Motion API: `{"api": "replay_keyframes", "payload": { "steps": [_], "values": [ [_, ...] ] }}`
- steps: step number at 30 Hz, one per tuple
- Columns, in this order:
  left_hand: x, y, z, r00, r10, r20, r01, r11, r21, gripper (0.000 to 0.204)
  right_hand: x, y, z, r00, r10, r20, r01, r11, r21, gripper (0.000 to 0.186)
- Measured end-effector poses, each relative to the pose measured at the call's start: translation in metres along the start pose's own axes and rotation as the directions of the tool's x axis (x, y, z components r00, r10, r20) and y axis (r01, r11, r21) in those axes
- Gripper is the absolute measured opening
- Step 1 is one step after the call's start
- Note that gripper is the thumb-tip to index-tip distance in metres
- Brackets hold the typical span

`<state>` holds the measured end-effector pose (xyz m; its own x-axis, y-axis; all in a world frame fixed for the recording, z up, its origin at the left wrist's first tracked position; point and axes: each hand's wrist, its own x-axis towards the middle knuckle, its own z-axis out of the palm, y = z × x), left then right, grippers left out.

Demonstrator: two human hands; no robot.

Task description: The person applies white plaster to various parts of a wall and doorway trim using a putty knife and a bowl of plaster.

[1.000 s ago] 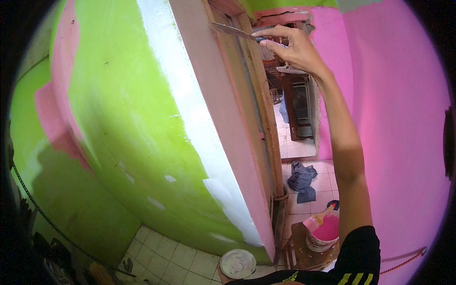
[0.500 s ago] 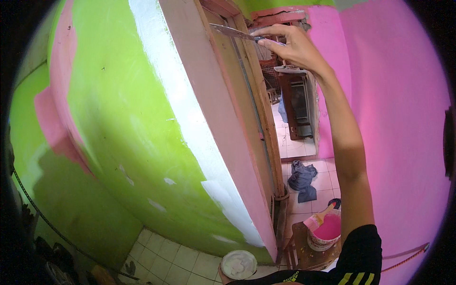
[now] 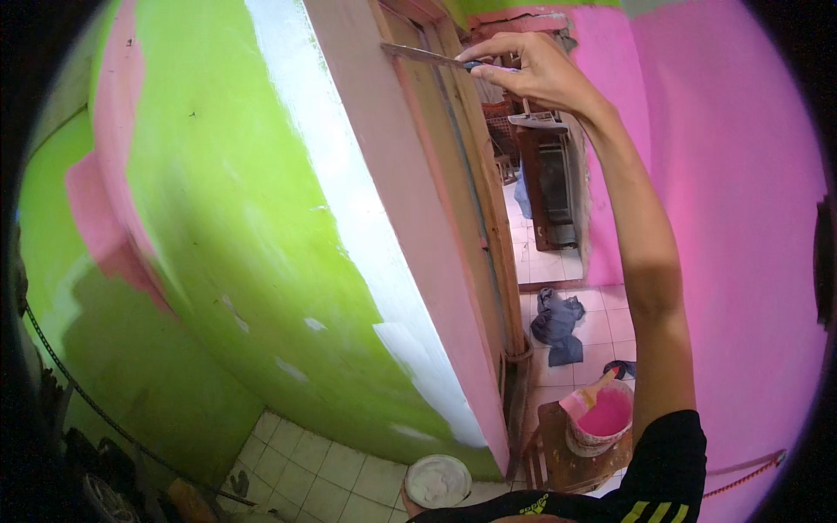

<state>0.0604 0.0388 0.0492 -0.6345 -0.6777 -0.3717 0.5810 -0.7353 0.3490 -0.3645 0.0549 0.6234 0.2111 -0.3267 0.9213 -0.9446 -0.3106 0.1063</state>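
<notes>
My right hand is raised high at the end of a stretched arm. Its fingers close on the dark handle of a putty knife, seen nearly edge-on. The blade's tip reaches the pinkish side face of the wall end, near the door frame. Down at the lower edge, a round tub of white putty is held by my left hand, of which only a sliver shows beside the tub. A broad band of white putty runs down the green wall along its corner.
A paint bucket of pink paint, with a paintbrush across its rim, stands on a wooden stool. Dark cloth lies on the tiled floor. A pink wall rises at the right; a wooden door frame borders the corner.
The putty knife has shifted slightly left, its tip now at the wall's side face. The view has moved a little. The tub stays in my left hand.
</notes>
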Motion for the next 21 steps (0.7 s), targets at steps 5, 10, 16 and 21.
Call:
{"api": "replay_keyframes", "payload": {
  "steps": [5,10,16,21],
  "values": [
    [0.0,-0.002,-0.002,1.0,-0.015,-0.002,0.015,1.0,0.005,0.069,-0.01,-0.009,-0.013,0.996,0.054,0.065,-0.059,0.996,0.071,0.028],
    [0.001,-0.002,-0.003,1.0,-0.016,0.012,0.016,1.0,0.018,0.069,-0.003,0.01,-0.013,0.999,-0.049,-0.01,0.049,0.998,0.038,0.027],
    [0.0,-0.003,-0.003,1.0,-0.018,0.01,0.018,1.0,0.002,0.069,0.014,-0.01,-0.02,0.973,0.176,0.152,-0.197,0.971,0.138,0.028],
    [0.0,-0.002,-0.006,1.0,-0.029,0.01,0.029,1.0,-0.001,0.068,0.026,-0.006,-0.027,0.962,0.088,0.257,-0.114,0.989,0.09,0.033]
  ]
}}
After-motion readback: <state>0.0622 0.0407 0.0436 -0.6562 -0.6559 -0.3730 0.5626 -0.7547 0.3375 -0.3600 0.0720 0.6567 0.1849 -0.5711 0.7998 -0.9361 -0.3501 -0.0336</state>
